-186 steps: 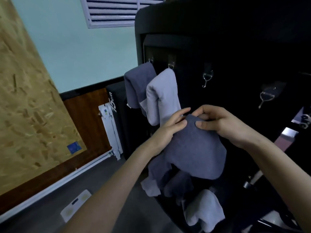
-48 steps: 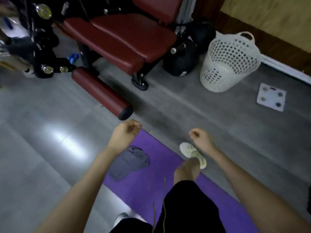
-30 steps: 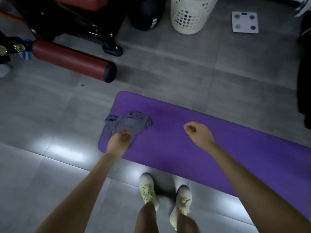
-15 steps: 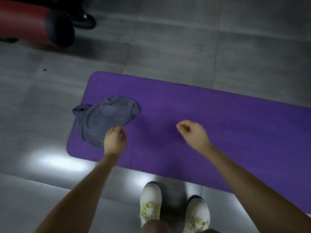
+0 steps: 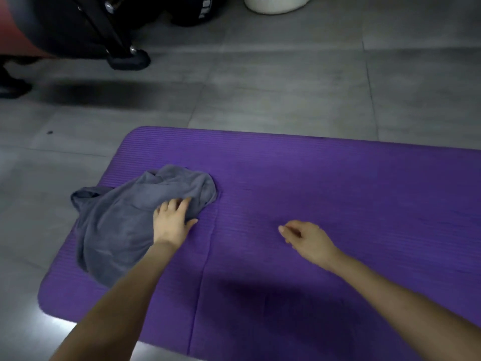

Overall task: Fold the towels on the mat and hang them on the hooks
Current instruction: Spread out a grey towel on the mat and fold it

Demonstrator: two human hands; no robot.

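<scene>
A crumpled grey towel (image 5: 122, 220) lies at the left end of the purple mat (image 5: 325, 194), one corner hanging over the mat's edge onto the floor. My left hand (image 5: 171, 220) rests flat on the towel's right side, fingers spread, not gripping it. My right hand (image 5: 309, 238) hovers over bare mat to the right, fingers loosely curled, holding nothing. The hooks are out of view.
Grey tiled floor surrounds the mat. A black machine foot (image 5: 128, 59) and frame stand at the top left, with a red pad (image 5: 10, 29) at the edge. The bottom of a white laundry basket (image 5: 277, 3) shows at the top.
I have lowered closer to the mat. My left hand has opened and come down onto the towel. My feet have left the view.
</scene>
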